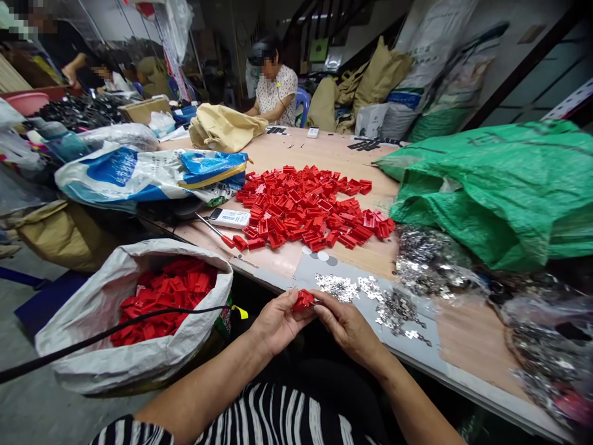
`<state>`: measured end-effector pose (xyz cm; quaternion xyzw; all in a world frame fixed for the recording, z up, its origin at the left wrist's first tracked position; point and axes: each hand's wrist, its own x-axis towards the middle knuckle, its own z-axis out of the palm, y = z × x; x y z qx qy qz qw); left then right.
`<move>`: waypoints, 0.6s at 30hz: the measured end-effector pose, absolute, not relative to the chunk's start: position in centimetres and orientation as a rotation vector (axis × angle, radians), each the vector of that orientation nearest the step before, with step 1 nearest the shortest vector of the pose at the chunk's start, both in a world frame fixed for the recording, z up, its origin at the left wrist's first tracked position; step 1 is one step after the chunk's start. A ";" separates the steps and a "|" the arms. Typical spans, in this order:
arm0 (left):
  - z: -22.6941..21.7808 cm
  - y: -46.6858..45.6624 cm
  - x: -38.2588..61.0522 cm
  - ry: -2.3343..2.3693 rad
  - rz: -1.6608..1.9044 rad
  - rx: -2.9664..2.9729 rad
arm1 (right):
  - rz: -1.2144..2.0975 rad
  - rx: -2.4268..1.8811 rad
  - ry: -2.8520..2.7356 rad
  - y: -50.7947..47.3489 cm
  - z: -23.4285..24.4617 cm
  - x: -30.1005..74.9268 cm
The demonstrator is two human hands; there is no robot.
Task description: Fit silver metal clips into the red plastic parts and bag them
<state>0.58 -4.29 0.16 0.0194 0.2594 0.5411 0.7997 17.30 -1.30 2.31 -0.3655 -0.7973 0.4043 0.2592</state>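
Note:
In my left hand [281, 321], its fingers closed around it, is a small red plastic housing [304, 300]. My right hand [340, 321] meets it from the other side, thumb and forefinger pinched at the housing's right end. A thin dark bit shows at those fingertips, too small to name. Both hands are just off the table's front edge. Beyond them, small shiny metal pieces [337, 287] and a darker heap of metal clips [397, 309] lie on a grey mat [308, 270]. A large pile of similar red housings [301, 207] covers the middle of the table.
On the left stands an open white sack [69, 346] of red parts, a black cable [115, 332] crossing it. A screwdriver [215, 230] lies near a white box [230, 218]. A green sack [500, 185] and bagged metal parts [430, 259] sit right. Another person [278, 93] sits opposite.

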 end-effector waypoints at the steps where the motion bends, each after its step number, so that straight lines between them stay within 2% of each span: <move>1: 0.1 -4.3 0.7 0.553 1.159 0.047 | 1.122 -0.983 -2.140 -1.2 2.3 17.3; 11: -0.3 -4.7 -0.1 0.578 1.198 0.031 | 1.421 -0.913 -1.994 -0.5 2.9 15.8; 18: -1.9 -5.9 -0.5 0.533 1.163 0.048 | 1.444 -0.764 -1.957 0.5 5.6 9.9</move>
